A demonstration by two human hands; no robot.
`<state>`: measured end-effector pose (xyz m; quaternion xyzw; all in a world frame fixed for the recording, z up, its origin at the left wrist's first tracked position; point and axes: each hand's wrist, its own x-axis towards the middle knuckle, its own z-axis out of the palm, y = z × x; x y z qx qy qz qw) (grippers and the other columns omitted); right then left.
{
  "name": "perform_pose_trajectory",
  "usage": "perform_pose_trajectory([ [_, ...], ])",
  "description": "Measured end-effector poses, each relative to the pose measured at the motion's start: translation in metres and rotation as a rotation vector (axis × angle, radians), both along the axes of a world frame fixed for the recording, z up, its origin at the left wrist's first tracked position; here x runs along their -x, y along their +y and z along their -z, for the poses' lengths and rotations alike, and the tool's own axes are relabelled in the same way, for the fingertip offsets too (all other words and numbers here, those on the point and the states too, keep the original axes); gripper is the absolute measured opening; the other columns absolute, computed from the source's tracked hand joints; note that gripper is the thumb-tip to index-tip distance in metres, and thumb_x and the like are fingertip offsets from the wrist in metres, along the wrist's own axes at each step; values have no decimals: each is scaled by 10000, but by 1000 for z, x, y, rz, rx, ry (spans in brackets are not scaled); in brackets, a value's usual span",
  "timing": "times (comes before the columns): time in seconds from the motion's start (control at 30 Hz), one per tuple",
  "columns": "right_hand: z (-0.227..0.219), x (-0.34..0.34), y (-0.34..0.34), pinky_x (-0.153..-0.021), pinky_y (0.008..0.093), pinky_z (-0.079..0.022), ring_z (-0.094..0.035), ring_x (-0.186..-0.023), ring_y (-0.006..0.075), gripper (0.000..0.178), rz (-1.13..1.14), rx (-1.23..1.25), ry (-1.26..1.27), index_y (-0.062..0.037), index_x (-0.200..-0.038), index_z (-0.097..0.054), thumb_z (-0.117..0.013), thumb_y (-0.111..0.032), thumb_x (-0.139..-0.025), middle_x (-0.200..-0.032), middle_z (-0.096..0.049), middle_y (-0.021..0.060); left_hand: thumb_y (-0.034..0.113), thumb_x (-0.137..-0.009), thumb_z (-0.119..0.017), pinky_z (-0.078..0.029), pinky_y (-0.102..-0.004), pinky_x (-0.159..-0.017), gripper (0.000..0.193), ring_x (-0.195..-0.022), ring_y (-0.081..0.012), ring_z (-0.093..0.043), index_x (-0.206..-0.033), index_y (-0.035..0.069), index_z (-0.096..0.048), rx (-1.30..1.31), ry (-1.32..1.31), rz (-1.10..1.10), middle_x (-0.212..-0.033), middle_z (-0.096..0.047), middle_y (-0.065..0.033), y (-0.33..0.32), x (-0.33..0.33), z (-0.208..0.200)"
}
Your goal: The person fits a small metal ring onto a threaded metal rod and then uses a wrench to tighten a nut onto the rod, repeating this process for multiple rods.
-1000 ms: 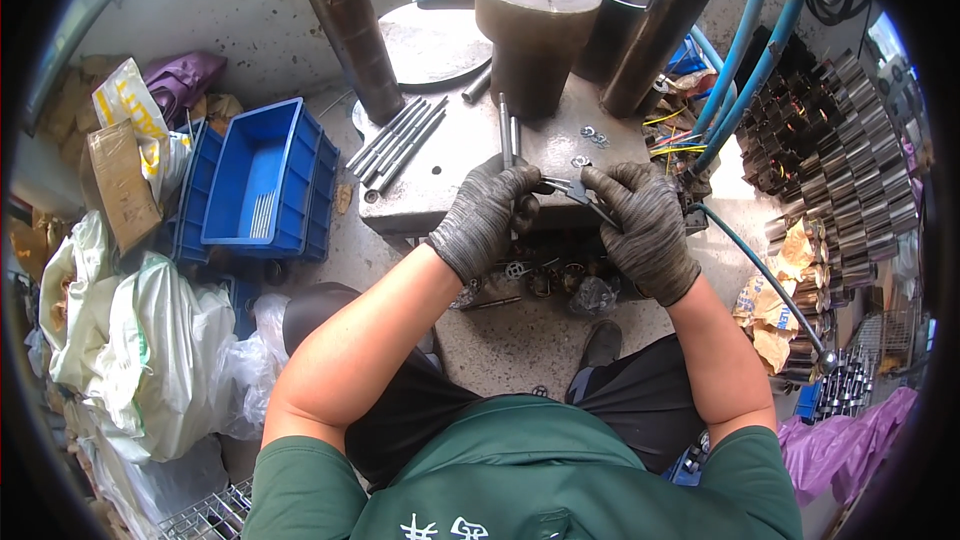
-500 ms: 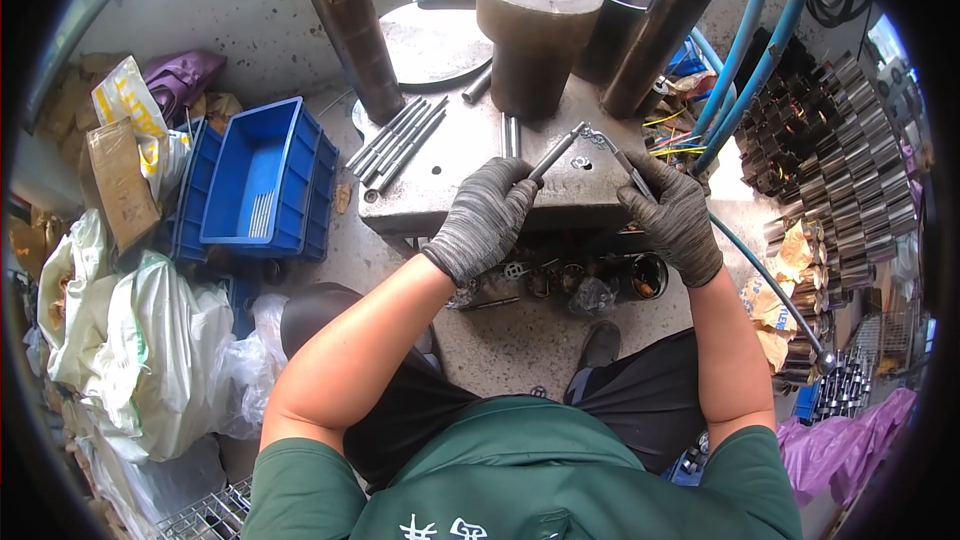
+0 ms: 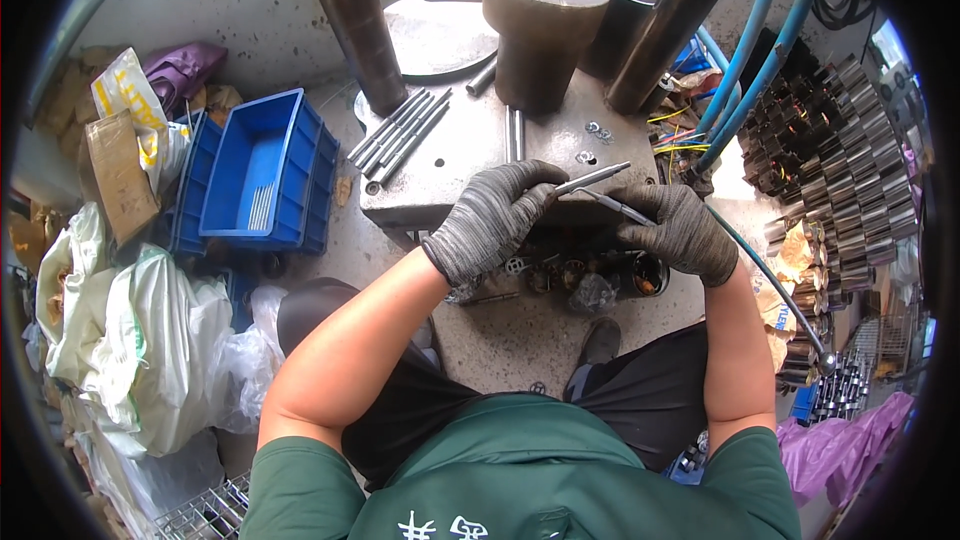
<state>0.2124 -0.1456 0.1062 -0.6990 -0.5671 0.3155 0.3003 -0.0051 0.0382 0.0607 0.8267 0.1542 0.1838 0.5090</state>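
Note:
Both my hands wear grey knit gloves and are held over the near edge of a metal block table (image 3: 455, 202). My left hand (image 3: 495, 215) is closed around a metal rod (image 3: 594, 178) that points right and slightly up. In my right hand (image 3: 685, 230) is a thin grey rod (image 3: 620, 208), its narrow end toward the left glove and just under the first rod. Whether the two rods touch, I cannot tell. Small metal rings (image 3: 598, 130) lie on the table beyond my hands. Several loose metal rods (image 3: 402, 140) lie at the table's left.
A thick metal cylinder (image 3: 540, 35) stands at the back between two dark columns (image 3: 352, 25). Blue bins (image 3: 285, 165) are at the left, one with thin rods inside. Stacked metal tubes (image 3: 845, 155) and blue hoses (image 3: 775, 55) occupy the right. White sacks (image 3: 150, 350) lie lower left.
Both hands have drawn a little nearer to me. The rods have come down from the small rings, which now lie on the table, and cross closer together.

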Motion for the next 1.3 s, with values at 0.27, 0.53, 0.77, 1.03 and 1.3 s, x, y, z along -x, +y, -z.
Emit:
perform_pose_trajectory([
  [0.27, 6, 19, 8, -820, 329, -573, -696, -840, 144, 533, -56, 61, 36, -75, -1364, -682, -745, -88, -835, -992, -764, 121, 77, -940, -533, -518, -229, -626, 404, -672, -68, -592, -1305, -8, -684, 545, -72, 58, -923, -709, -45, -7, -4, 0],
  [0.53, 7, 21, 10, -832, 330, -570, -696, -875, 150, 523, -94, 13, -51, -71, -1382, -670, -730, -81, -862, -1014, -763, 130, -15, -917, -480, -517, -228, -552, 412, -597, -90, -593, -1268, -12, -696, 765, -16, -5, -870, -709, -75, -4, -7, 2],
  [0.77, 12, 22, 11, -881, 343, -563, -708, -916, 183, 517, -77, 43, 24, -37, -1372, -663, -731, -90, -862, -1042, -756, 151, 0, -858, -476, -520, -228, -564, 480, -612, -100, -602, -1300, -35, -661, 903, -46, -15, -978, -724, -106, -5, -5, -2],
  [1.03, 40, 33, 6, -885, 333, -539, -643, -925, 165, 607, -11, 88, 471, -35, -1480, -548, -745, -165, -921, -1094, -696, 124, 108, -867, -565, -483, -226, -487, 536, -592, -126, -597, -1378, -54, -559, 1360, -249, 128, -1100, -712, -158, 11, -9, 23],
  [1.3, 45, 26, 8, -876, 390, -539, -652, -965, 269, 358, 73, -9, -44, -22, -1191, -612, -674, -58, -840, -1032, -677, 117, 76, -922, -651, -577, -285, -695, 563, -874, -189, -667, -1453, -13, -488, 1443, -454, 128, -1190, -680, -141, 21, -10, 16],
])
